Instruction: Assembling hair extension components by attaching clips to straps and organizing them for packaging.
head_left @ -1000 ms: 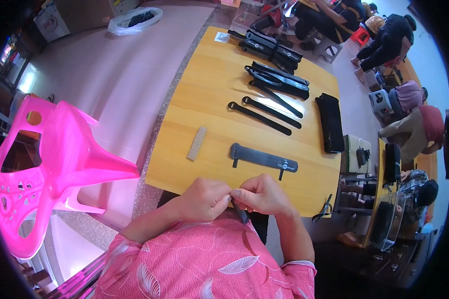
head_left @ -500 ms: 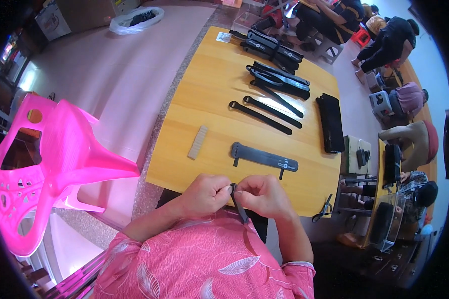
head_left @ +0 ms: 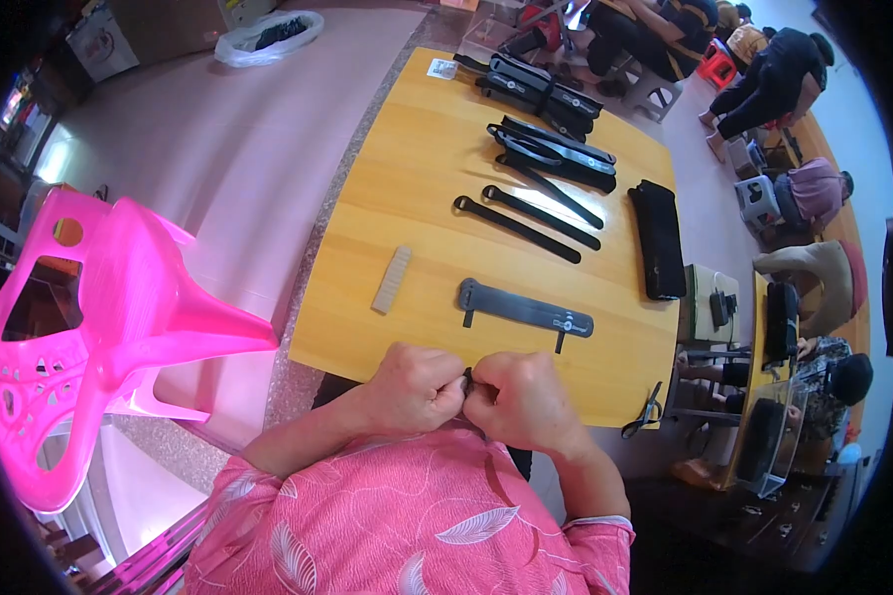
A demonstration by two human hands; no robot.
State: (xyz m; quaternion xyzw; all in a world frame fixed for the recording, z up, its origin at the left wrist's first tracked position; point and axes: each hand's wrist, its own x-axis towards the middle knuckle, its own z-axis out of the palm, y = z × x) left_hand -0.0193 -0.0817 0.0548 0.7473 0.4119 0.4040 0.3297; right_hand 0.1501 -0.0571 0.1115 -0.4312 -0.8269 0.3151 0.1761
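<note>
Both the left hand (head_left: 417, 387) and the right hand (head_left: 526, 397) are curled closed at the near edge of the desk (head_left: 347, 327), seemingly pinching a dark piece (head_left: 468, 377) so each steadies one side; most of it is hidden. A grey strap (head_left: 521, 308) lies flat beyond them, likely for easy reach. Farther off, two black straps (head_left: 521, 232) lie side by side, perhaps to stay untangled. Scissors (head_left: 647, 410) rest near right, probably kept handy.
</note>
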